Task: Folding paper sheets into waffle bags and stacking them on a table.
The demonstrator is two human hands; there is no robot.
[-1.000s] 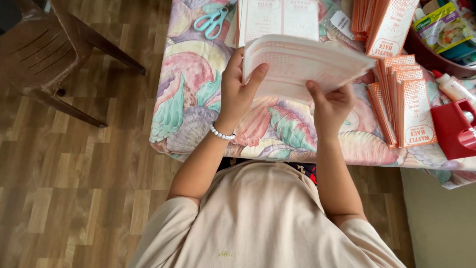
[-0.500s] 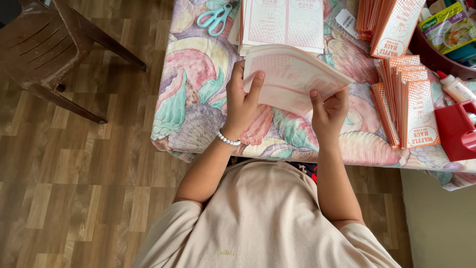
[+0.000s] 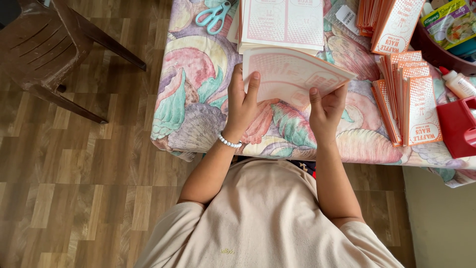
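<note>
Left hand (image 3: pixel 241 106) and right hand (image 3: pixel 326 110) grip a printed sheet (image 3: pixel 290 74) above the tabletop (image 3: pixel 198 104); scissors (image 3: pixel 213 15) lie beyond.

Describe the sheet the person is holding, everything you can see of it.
The printed paper sheet is white with a salmon-orange pattern of dots, frames and blocks of lettering. It looks like thin paper or light card, and may be more than one layer; the edge is too fine to tell. It is held tilted above the floral tablecloth, its far edge overlapping the stack of similar sheets. The left hand pinches its near left edge and the right hand its near right edge.
</note>
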